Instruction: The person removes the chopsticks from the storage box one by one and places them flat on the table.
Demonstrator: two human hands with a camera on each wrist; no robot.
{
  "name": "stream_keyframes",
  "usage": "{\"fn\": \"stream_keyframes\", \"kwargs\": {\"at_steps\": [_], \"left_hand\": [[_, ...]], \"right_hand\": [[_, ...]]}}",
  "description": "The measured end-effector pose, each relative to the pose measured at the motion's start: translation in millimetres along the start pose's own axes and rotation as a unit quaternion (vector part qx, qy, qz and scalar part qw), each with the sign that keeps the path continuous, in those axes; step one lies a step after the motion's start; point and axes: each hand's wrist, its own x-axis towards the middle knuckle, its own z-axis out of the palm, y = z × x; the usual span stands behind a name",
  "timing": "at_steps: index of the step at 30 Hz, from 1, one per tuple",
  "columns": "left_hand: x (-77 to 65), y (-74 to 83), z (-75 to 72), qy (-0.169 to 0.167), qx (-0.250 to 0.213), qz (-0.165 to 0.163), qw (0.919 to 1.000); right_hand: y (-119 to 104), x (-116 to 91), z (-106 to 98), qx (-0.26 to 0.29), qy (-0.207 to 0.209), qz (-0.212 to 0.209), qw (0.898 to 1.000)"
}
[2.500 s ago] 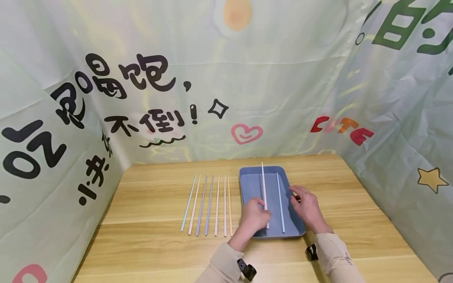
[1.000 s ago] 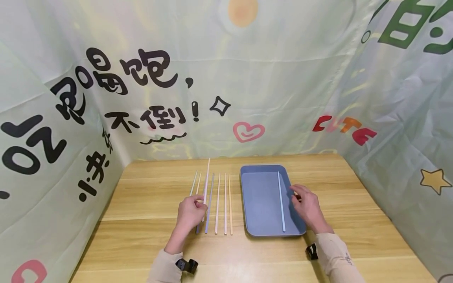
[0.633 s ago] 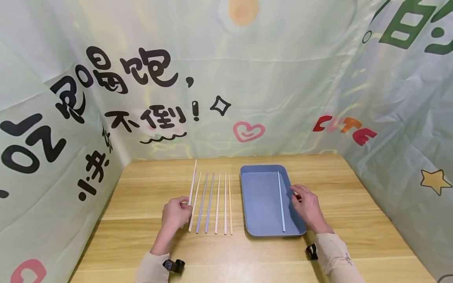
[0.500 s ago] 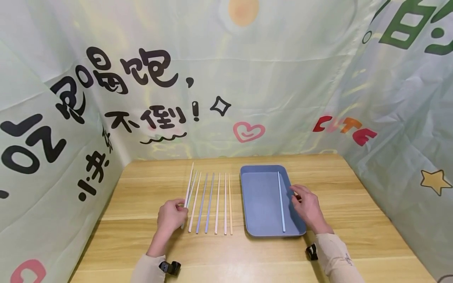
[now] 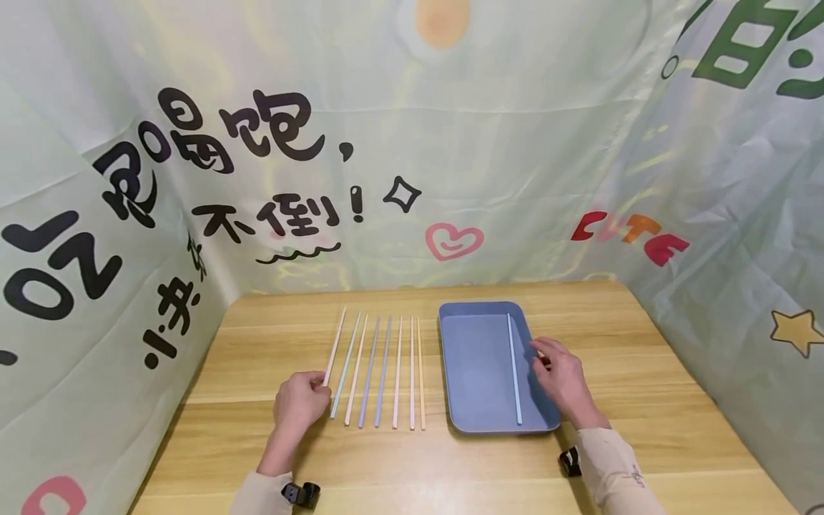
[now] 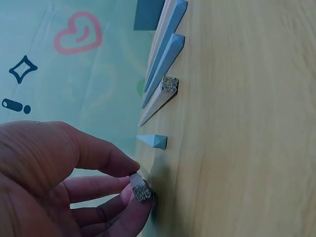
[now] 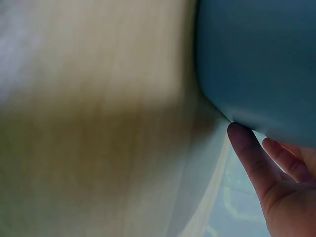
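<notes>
My left hand (image 5: 301, 400) pinches a pale pink chopstick (image 5: 335, 347) between thumb and fingers at the left end of a row of chopsticks. In the left wrist view its glittery square end (image 6: 142, 192) pokes out from the fingertips, close to the table. Just right of it lies a light blue chopstick (image 5: 345, 365). My right hand (image 5: 565, 378) touches the right side of the blue-grey tray (image 5: 476, 427); the right wrist view has a fingertip against the outer wall. One light blue chopstick (image 5: 514, 368) lies inside the tray, towards its right side.
Beyond the light blue one, the row continues with a pink chopstick (image 5: 356, 370), two purple ones, two more pink ones and a yellow chopstick (image 5: 421, 375). A wooden table (image 5: 399, 468) bears everything. Printed cloth (image 5: 515, 157) stands around its back and sides.
My left hand has carried the pale pink chopstick from the tray leftwards across the row, then lowered it beside the leftmost light blue one. The right hand has stayed at the tray.
</notes>
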Motion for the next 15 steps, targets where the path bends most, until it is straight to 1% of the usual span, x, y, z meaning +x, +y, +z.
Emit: {"fn": "stream_keyframes", "kwargs": {"at_steps": [4, 7, 10, 15], "left_hand": [[0.5, 2.1, -0.2, -0.001, 0.005, 0.004, 1.0000], [0.7, 1.7, 0.3, -0.003, 0.011, 0.000, 0.9999], [0.8, 0.4, 0.8, -0.007, 0.016, -0.008, 0.9998], [2.4, -0.4, 0.7, -0.011, 0.021, -0.006, 0.9997]], "right_hand": [[1.0, -1.4, 0.7, 0.003, 0.008, -0.002, 1.000], [1.8, -1.5, 1.3, 0.003, 0.009, -0.006, 1.000], [1.8, -1.2, 1.4, 0.003, 0.006, -0.005, 1.000], [1.3, -0.7, 0.6, 0.004, -0.004, 0.006, 1.000]]}}
